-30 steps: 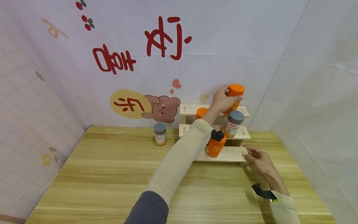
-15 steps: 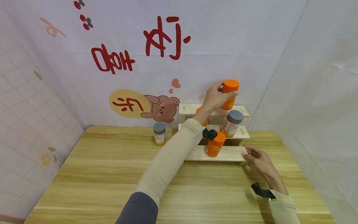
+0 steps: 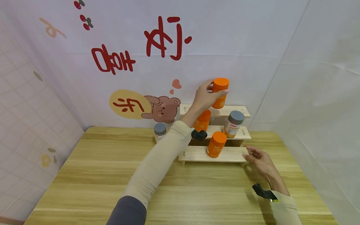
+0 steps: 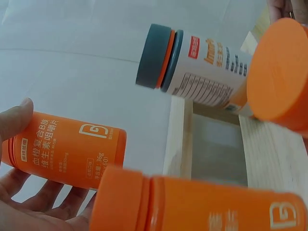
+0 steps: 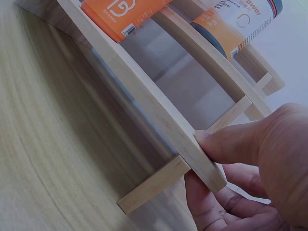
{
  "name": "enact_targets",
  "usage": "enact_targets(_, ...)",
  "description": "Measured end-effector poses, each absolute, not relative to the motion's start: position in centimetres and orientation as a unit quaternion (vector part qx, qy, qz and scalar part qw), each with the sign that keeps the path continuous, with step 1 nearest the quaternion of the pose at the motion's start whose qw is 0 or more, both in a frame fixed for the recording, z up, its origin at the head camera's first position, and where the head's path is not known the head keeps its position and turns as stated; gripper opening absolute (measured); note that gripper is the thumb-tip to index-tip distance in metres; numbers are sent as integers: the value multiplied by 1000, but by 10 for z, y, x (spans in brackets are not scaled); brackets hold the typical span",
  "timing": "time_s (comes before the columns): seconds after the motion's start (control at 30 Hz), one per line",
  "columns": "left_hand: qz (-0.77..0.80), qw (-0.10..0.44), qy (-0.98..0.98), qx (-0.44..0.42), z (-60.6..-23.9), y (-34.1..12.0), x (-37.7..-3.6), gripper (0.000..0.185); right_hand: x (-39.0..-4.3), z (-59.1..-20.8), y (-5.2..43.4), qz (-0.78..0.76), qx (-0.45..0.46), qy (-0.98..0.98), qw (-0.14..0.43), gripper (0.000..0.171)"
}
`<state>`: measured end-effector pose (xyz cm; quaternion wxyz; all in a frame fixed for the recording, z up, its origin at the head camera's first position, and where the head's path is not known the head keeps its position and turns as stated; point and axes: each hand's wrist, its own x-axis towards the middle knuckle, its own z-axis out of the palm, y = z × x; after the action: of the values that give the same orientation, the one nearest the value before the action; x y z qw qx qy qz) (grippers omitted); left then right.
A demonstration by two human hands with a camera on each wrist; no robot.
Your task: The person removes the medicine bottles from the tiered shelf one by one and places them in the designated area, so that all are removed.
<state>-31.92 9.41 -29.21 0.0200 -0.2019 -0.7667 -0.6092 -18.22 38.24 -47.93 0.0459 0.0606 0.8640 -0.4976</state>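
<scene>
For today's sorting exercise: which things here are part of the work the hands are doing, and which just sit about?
In use:
- orange bottle, gripped by the left hand
- stepped wooden rack, its end pinched by the right hand

Sitting about:
- grey-capped bottle on the middle step
- small grey-capped bottle on the table

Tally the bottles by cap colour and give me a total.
Orange-capped bottles: 3, namely the held bottle, the middle-step bottle and the bottom-step bottle.
Grey-capped bottles: 2, namely the shelf bottle and the table bottle.
Total: 5
</scene>
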Motion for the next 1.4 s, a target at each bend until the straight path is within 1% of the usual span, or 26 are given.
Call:
enact_targets(0.4, -631, 53, -750, -188, -296, 58, -315, 62, -183, -483, 384, -499, 54, 864, 37, 66)
enact_targets(0.9, -648, 60, -742, -159, -309, 28, -315, 60, -182, -482, 384, -504, 57, 861, 44, 68)
enact_targets(1.4, -641, 79, -748, -153, -325, 0, -300, 61, -183, -483, 384, -496, 57, 865, 42, 68)
